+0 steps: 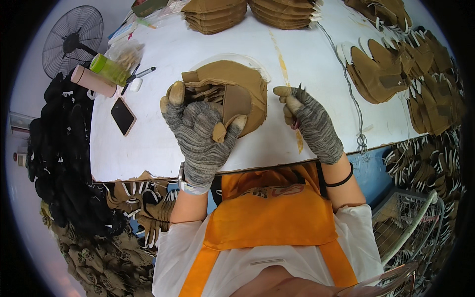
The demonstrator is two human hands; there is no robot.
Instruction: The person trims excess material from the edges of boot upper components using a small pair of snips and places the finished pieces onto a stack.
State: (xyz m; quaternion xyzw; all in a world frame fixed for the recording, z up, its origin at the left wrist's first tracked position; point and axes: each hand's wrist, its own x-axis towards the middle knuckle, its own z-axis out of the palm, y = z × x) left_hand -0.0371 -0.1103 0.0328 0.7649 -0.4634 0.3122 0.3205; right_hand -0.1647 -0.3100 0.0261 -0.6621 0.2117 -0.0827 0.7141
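A tan fabric shoe-upper piece (236, 96) lies on top of a small stack of the same pieces on the white table (307, 59). My left hand (200, 133), in a grey knit glove with bare fingertips, grips the near edge of that piece, thumb on its front. My right hand (309, 121), in a matching glove, is just right of the stack and is closed around a small pair of snips whose dark tips (299, 89) stick up above the fingers.
More stacks of tan pieces sit at the table's far edge (215, 17) and on the right (381, 72). A phone (122, 116), a green bottle (109, 69), a pink tube (93, 81) and a pen lie on the left. A fan (71, 39) stands beyond; a wire basket (410, 222) is at lower right.
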